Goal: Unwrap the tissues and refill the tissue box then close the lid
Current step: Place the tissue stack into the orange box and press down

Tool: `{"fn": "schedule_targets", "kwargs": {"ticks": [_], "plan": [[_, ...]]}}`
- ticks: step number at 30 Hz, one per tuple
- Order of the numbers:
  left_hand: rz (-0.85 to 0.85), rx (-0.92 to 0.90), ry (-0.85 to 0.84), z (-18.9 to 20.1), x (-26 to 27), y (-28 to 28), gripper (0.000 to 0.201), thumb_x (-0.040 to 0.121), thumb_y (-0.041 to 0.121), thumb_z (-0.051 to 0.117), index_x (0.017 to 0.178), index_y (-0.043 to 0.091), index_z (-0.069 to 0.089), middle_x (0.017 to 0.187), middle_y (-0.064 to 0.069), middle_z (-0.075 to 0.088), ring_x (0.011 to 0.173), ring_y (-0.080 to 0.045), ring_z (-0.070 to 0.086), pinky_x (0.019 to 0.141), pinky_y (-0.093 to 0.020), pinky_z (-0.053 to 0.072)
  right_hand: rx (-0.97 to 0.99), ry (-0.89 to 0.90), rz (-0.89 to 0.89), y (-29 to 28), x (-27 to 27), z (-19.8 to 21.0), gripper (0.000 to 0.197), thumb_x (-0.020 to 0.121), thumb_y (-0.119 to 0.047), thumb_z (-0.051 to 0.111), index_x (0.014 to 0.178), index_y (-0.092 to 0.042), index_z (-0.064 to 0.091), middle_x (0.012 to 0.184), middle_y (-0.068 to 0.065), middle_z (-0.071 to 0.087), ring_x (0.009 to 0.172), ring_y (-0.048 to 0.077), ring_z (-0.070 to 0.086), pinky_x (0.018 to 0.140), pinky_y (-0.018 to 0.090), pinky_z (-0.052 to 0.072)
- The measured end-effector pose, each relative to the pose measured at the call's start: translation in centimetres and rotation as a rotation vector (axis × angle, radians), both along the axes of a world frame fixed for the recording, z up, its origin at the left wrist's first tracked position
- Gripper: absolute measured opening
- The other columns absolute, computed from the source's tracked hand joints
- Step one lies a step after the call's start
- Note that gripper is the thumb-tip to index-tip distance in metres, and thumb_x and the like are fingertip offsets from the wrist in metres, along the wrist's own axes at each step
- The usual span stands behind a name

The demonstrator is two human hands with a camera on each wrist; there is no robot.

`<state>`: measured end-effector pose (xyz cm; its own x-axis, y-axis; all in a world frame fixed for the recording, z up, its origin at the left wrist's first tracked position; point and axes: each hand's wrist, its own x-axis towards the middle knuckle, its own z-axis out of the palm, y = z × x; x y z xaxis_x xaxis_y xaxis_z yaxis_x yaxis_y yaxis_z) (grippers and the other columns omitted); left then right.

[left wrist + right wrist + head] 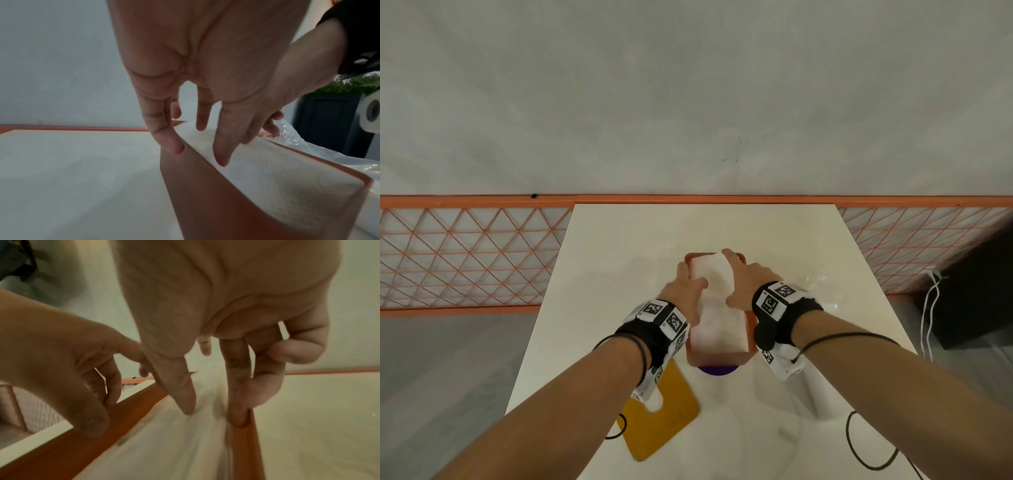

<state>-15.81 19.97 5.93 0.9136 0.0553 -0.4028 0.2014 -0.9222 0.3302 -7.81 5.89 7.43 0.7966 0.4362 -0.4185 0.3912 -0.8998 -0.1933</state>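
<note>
Soft, even indoor light, no hard shadows. The head view bends at its edges. The right wrist view is dim, yellowish and motion-blurred.
</note>
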Motion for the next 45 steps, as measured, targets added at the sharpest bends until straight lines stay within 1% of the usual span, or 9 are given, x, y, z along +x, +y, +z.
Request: {"fn": "schedule_targets", "kwargs": {"ticks": [4,7,11,14,19,24,31,39,45], "plan": [[-0.046,0.095,0.001,-0.3,-0.1,0.7,0.082,0.071,0.033,0.075,0.142,0.020,0.036,0.150,-0.005,0.011,0.115,-0.033,0.048,0.094,-0.041,0.050,-0.036,-0.061,0.010,-0.2,0.6,0.1,0.082,0.080,-0.027,0.064,0.148,-0.032,0.018,0.095,0.005,0.057,0.082,0.029,0.061,0.072,0.039,0.057],[-0.102,0.192,-0.020,-0.4,-0.3,0.9,0.084,0.069,0.045,0.071,0.142,0.021,0.035,0.158,-0.001,0.007,0.129,-0.033,0.035,0.103,-0.047,0.040,-0.059,-0.145,0.035,-0.7,1.0,-0.3,0.073,0.080,-0.036,0.065,0.145,-0.029,0.031,0.127,0.006,0.053,0.114,0.031,0.051,0.087,0.043,0.052],[-0.140,0.178,0.041,-1.0,-0.2,0.8,0.100,0.067,0.057,0.069,0.150,0.026,0.021,0.163,0.008,-0.002,0.147,-0.034,0.006,0.117,-0.054,0.017,-0.139,-0.127,0.157,-1.6,0.9,-1.4,0.090,0.070,-0.055,0.071,0.147,-0.031,0.031,0.148,-0.001,0.035,0.129,0.031,0.033,0.101,0.046,0.037],[-0.150,0.145,0.090,-1.5,-0.1,0.8,0.108,0.064,0.059,0.074,0.151,0.026,0.019,0.162,0.005,0.009,0.148,-0.029,0.009,0.119,-0.049,0.014,-0.182,-0.085,0.189,-2.0,0.7,-2.5,0.102,0.064,-0.062,0.072,0.149,-0.035,0.024,0.157,-0.006,0.026,0.130,0.031,0.029,0.100,0.047,0.032],[-0.083,-0.018,0.120,-1.9,-0.2,0.7,0.113,0.060,0.045,0.084,0.150,0.017,0.021,0.158,0.005,0.011,0.136,-0.026,0.038,0.108,-0.041,0.041,-0.179,-0.067,0.186,-2.2,1.0,-2.9,0.103,0.062,-0.066,0.070,0.149,-0.040,0.021,0.159,-0.010,0.019,0.131,0.030,0.027,0.099,0.050,0.030],[-0.154,0.089,0.125,-2.0,0.1,0.6,0.120,0.058,0.054,0.082,0.151,0.028,0.011,0.163,0.006,0.000,0.141,-0.030,0.027,0.113,-0.047,0.034,-0.137,-0.081,0.161,-2.0,1.7,-2.4,0.106,0.063,-0.067,0.069,0.150,-0.038,0.018,0.161,-0.012,0.016,0.134,0.030,0.025,0.099,0.050,0.029],[-0.232,0.180,0.105,-1.8,-0.1,0.2,0.106,0.059,0.059,0.078,0.146,0.030,0.025,0.149,-0.001,0.028,0.129,-0.031,0.038,0.108,-0.047,0.036,-0.176,0.011,0.169,-1.2,2.2,-2.8,0.103,0.067,-0.065,0.067,0.151,-0.037,0.016,0.162,-0.014,0.013,0.136,0.030,0.023,0.102,0.052,0.026],[-0.193,0.208,-0.007,-2.3,-1.4,0.4,0.097,0.058,0.049,0.078,0.142,0.033,0.033,0.146,-0.001,0.025,0.132,-0.028,0.032,0.110,-0.044,0.031,-0.078,-0.094,0.118,-2.4,0.8,-2.4,0.098,0.064,-0.064,0.070,0.146,-0.041,0.023,0.157,-0.011,0.023,0.134,0.028,0.028,0.097,0.050,0.028],[-0.177,0.249,0.017,-2.3,-2.2,-0.5,0.087,0.062,0.037,0.075,0.139,0.033,0.036,0.146,-0.002,0.023,0.132,-0.029,0.028,0.107,-0.047,0.031,-0.139,-0.027,0.141,-2.8,-1.1,-3.2,0.100,0.061,-0.062,0.070,0.147,-0.038,0.024,0.154,-0.013,0.025,0.128,0.027,0.030,0.096,0.048,0.029]]}}
